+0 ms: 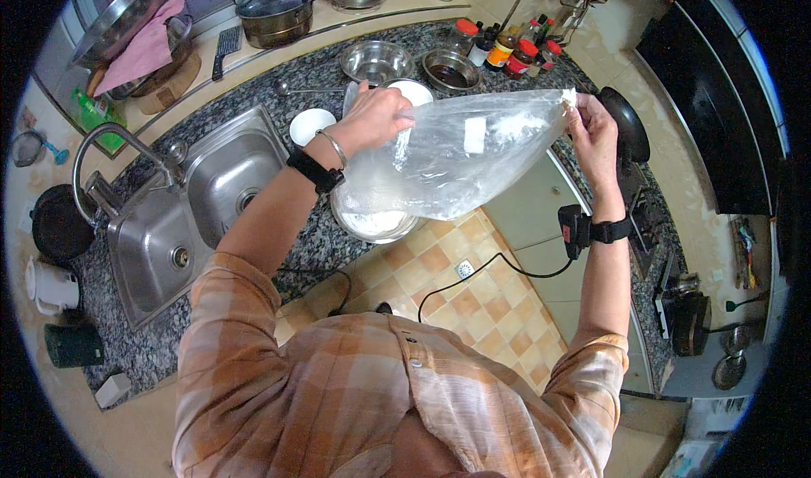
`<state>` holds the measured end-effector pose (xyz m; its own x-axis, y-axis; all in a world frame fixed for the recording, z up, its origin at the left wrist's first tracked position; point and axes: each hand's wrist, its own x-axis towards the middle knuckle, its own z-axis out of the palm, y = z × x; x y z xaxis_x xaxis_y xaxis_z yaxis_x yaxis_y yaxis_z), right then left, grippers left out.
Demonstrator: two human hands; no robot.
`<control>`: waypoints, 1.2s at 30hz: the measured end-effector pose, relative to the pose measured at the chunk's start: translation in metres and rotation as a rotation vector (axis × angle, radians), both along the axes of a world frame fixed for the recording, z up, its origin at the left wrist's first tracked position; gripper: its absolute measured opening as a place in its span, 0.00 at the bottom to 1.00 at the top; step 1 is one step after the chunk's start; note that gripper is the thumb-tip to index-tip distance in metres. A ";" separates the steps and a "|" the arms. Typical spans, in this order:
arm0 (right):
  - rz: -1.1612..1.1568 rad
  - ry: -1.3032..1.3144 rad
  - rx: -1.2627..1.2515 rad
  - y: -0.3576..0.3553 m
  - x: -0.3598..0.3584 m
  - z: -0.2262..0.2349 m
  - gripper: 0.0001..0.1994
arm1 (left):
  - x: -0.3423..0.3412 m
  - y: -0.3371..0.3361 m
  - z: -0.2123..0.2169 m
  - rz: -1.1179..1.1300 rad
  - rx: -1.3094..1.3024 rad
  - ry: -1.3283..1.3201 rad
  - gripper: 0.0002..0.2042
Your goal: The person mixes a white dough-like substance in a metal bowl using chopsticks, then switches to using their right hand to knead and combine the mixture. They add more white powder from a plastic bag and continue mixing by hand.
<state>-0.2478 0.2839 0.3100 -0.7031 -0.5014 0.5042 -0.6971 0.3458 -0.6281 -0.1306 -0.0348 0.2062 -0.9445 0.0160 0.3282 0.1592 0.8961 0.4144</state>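
A large clear plastic bag (448, 178) stretches between my two hands above the counter's front edge. My left hand (378, 116) is closed on the bag's left part, near the top. My right hand (595, 138) pinches the bunched corner at its right end. White powder clings inside the bag, and a white label-like patch shows on it. Beneath the bag's lower left part sits a bowl (384, 235) with white powder in it, partly covered by the bag. Close to my left hand are a small white bowl (311, 127) and another white bowl (416, 92), partly hidden.
Behind the bag stand a steel bowl (377, 62), a bowl of dark liquid (451, 71) and several sauce bottles and jars (502, 51). A double steel sink (236, 170) lies left, with a cleaver (226, 49) and lidded pot (276, 12) beyond. A black pan (626, 126) is by my right hand.
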 end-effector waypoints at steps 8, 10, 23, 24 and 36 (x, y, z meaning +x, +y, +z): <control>-0.076 -0.222 -0.205 0.034 -0.017 -0.063 0.09 | -0.014 0.005 0.042 -0.044 -0.068 -0.025 0.06; -0.088 -0.240 -0.210 0.049 -0.018 -0.083 0.09 | -0.020 0.013 0.053 -0.070 -0.123 0.001 0.06; 0.005 -0.678 -0.879 0.085 0.001 -0.204 0.12 | -0.069 0.087 0.098 -0.286 -0.335 0.022 0.07; 0.011 -0.689 -0.906 0.083 0.005 -0.211 0.15 | -0.071 0.092 0.100 -0.289 -0.357 0.021 0.07; 0.025 -0.959 -0.811 0.060 0.051 -0.284 0.21 | -0.080 0.111 0.109 -0.319 -0.411 0.072 0.05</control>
